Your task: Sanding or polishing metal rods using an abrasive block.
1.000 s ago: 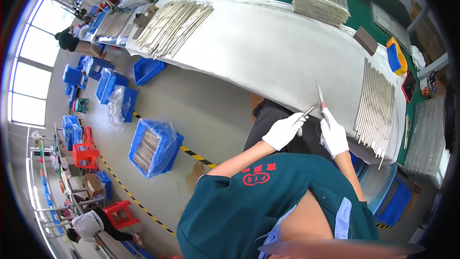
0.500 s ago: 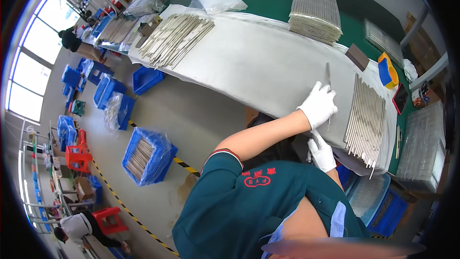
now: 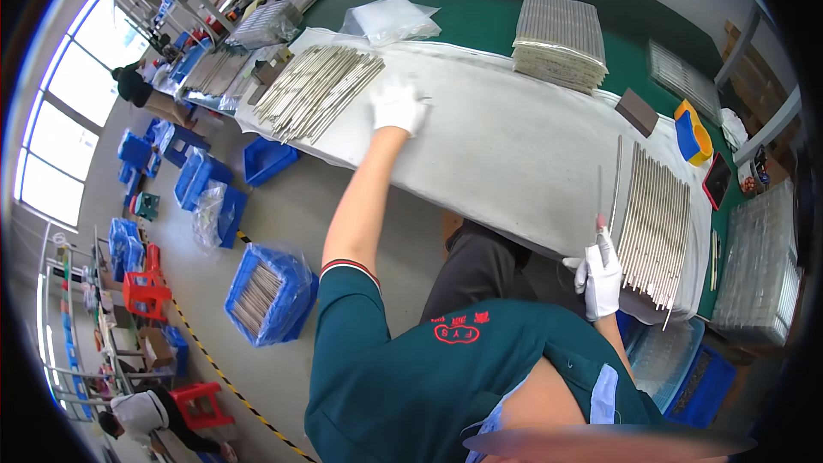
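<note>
My left hand (image 3: 399, 109), in a white glove, is over the cloth beside the right edge of a loose pile of thin metal rods (image 3: 319, 90). Motion smears its fingers, and no rod shows in it. My right hand (image 3: 600, 281), gloved with a bare fingertip showing, is at the front edge of the table. A blurred thin metal rod (image 3: 600, 193) points away from its fingertips, seemingly pinched there. Just right of that, a single rod (image 3: 618, 173) lies apart from a neat row of parallel rods (image 3: 656, 227).
White cloth (image 3: 480, 133) covers the green table. A stack of clear ribbed trays (image 3: 559, 41), a brown block (image 3: 638, 112), a yellow-and-blue tape dispenser (image 3: 693, 135) and a phone (image 3: 717, 180) sit toward the back and right. A blue bin of rods (image 3: 267, 296) stands on the floor.
My left hand has left the rod by my right hand and swung far left to the loose pile. My right hand has shifted slightly right and nearer. One rod now lies beside the row.
</note>
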Available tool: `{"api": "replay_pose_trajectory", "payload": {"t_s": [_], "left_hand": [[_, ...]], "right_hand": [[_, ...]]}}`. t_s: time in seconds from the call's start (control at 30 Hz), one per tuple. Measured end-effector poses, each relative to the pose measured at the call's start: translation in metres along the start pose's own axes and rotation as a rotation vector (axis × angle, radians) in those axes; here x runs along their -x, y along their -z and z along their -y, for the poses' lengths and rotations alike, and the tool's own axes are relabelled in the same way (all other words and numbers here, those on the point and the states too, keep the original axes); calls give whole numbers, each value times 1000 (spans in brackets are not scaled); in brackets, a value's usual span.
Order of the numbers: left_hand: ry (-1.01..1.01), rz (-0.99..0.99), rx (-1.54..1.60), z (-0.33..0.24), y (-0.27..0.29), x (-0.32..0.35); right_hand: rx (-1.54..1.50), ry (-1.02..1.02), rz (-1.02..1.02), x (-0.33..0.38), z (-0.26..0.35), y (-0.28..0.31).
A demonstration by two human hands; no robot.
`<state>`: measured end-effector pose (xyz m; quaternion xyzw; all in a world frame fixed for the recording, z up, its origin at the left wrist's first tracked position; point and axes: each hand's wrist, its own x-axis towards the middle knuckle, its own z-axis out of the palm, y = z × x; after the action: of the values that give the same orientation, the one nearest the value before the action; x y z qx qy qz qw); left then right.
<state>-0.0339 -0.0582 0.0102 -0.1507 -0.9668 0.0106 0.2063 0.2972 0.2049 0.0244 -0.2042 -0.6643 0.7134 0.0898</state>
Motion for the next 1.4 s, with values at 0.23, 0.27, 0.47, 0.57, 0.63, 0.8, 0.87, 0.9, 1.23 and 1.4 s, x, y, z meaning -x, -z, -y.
{"api": "replay_pose_trajectory", "payload": {"t_s": [0.23,0.27,0.47,0.57,0.63,0.8,0.87,0.9,1.23,1.4], "left_hand": [[234,-3,-27,99,-35,32],[212,28,10,89,-28,31],[34,-294,-49,80,-28,22],[115,-50,-61,73,-36,13],[116,21,-25,67,-36,5],[61,-59,-110,41,-35,-6],[170,153,-83,35,-28,-12],[159,164,-52,36,-26,-11],[4,381,607,-90,45,68],[-18,506,1122,-121,78,134]], "right_hand": [[2,154,-152,-15,6,-4],[30,150,-188,-17,8,-7],[74,209,-178,-29,5,-4],[111,236,-230,-30,-1,7],[142,235,-219,-30,0,18],[181,268,-212,-14,4,4],[161,239,-130,-8,8,-6],[108,200,-108,-6,11,-14],[294,-147,188,-5,20,-25],[700,-43,185,4,16,-11]]}}
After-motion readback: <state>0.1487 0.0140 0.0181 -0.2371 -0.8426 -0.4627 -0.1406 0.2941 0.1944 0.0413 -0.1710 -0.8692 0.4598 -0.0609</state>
